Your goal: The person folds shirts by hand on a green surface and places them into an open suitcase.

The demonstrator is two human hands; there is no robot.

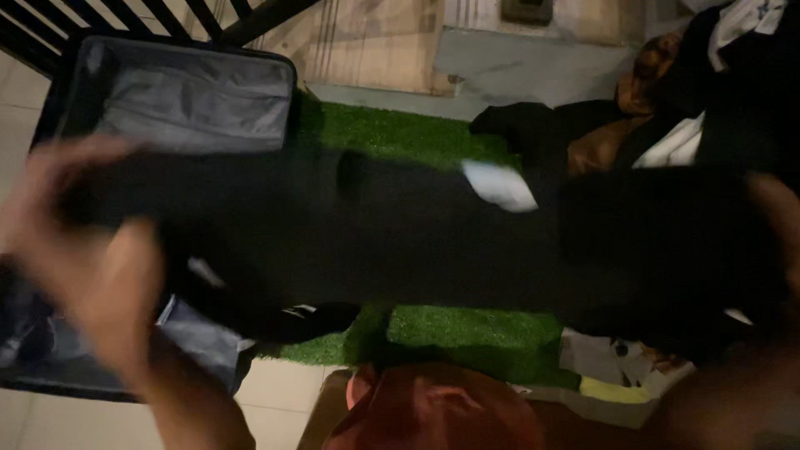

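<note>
An open suitcase point(179, 96) lies on the floor at the left, its grey-lined lid bare and a dark piece of clothing in its lower half. A black garment point(400, 242) is stretched wide across the view above a green turf mat point(467, 333), a white tag near its top edge. The left hand point(79, 242), blurred, grips the garment's left end with curled fingers. The right hand point(779, 225) holds the right end; its grip is too dim to tell.
</note>
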